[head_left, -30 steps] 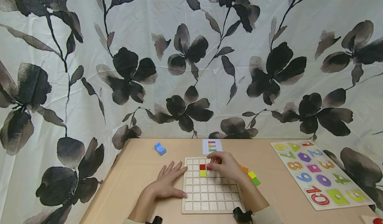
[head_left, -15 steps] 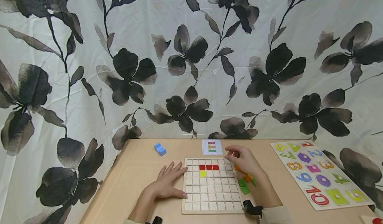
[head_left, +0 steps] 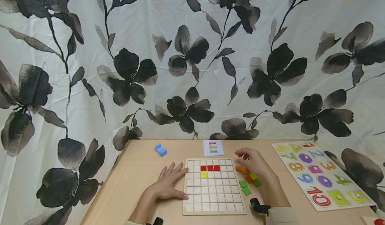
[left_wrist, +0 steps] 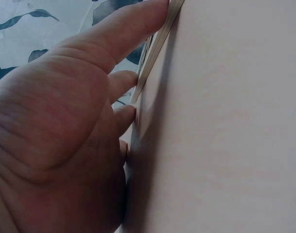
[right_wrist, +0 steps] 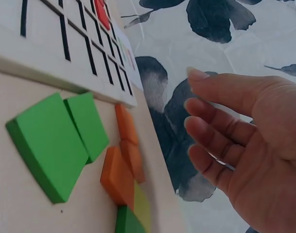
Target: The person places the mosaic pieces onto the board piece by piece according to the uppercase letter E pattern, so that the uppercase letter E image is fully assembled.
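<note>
A wooden grid board lies on the table with three red tiles in a row and a yellow tile below the leftmost. Fingertips and thumb of my left hand touch the board's left edge, fingers spread; the left wrist view shows the hand beside that edge. My right hand hovers beyond the board's upper right corner, holding nothing, fingers loosely bent, as the right wrist view shows. Near it lie orange tiles, green tiles and a yellow tile.
Behind the board lies a small pattern card. A blue curved piece lies at the back left. On the right is a white board with coloured numbers and shapes. A floral cloth hangs behind the table.
My right hand has let go of a red tile on the board and moved right, uncovering the row of three and the loose tiles. My left hand has stayed in place.
</note>
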`<state>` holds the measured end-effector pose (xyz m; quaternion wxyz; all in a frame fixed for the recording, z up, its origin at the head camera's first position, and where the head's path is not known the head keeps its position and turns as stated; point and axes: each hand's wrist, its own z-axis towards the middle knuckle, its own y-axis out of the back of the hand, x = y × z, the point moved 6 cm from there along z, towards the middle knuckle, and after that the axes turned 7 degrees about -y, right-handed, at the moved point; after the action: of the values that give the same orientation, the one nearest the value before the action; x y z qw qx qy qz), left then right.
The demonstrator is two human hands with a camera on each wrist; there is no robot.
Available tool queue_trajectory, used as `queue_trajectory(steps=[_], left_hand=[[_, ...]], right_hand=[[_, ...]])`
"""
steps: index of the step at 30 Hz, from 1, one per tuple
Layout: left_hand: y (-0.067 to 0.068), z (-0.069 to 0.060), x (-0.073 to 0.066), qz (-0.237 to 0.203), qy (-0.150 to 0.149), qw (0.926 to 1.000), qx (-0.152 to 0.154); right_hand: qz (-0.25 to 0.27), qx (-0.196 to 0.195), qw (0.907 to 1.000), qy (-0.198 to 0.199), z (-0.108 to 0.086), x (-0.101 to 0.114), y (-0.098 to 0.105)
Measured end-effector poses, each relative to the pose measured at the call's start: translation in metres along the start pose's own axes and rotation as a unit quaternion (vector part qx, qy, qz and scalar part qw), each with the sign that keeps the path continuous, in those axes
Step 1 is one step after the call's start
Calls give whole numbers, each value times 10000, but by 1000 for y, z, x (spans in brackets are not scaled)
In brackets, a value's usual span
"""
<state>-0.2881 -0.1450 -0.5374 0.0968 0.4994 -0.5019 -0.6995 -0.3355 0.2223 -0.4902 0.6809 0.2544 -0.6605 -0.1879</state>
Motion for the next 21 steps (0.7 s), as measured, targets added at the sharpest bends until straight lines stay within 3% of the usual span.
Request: queue_trajectory(steps=[7, 15, 21], left_hand=[[0, 1, 1, -32, 35, 10000, -6], [0, 1, 0, -72, 46, 10000, -2], [0, 1, 1, -88, 54, 9999, -6]], right_hand=[[4, 315, 9985, -455, 2, -16, -9], [-243, 565, 9962, -619, 2, -29, -17], [-438, 577, 9962, -490, 4, -28, -20]])
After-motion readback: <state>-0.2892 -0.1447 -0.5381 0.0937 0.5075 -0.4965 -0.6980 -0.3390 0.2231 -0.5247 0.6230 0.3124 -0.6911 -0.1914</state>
